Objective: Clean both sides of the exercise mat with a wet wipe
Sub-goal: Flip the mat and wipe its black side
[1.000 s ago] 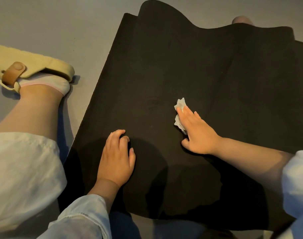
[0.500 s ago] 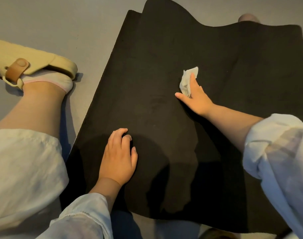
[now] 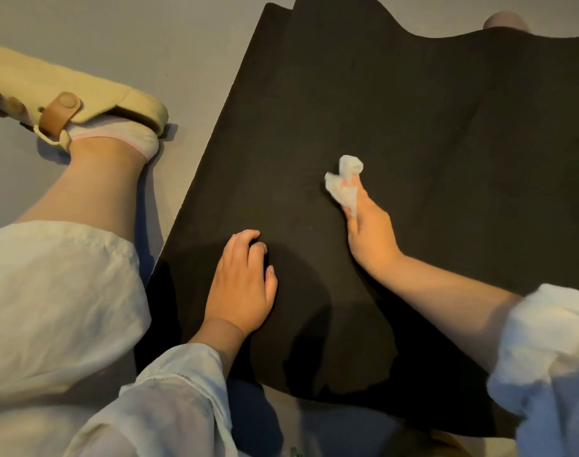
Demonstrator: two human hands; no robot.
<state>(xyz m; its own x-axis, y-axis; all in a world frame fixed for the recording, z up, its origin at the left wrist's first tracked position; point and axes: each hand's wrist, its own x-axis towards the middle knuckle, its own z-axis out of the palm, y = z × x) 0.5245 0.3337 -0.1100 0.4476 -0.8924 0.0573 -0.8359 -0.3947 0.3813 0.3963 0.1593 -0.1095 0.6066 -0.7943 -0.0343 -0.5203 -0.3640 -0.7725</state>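
i've got the black mat (image 3: 397,143) spread flat on the floor. my right hand (image 3: 370,232) pinches the bunched wet wipe (image 3: 346,183) near the mat's middle; my left hand (image 3: 240,285), fingers loosely bent and holding nothing, braces the mat's near-left part. i'd flatten the wipe out and stroke in overlapping lanes towards the far edge.
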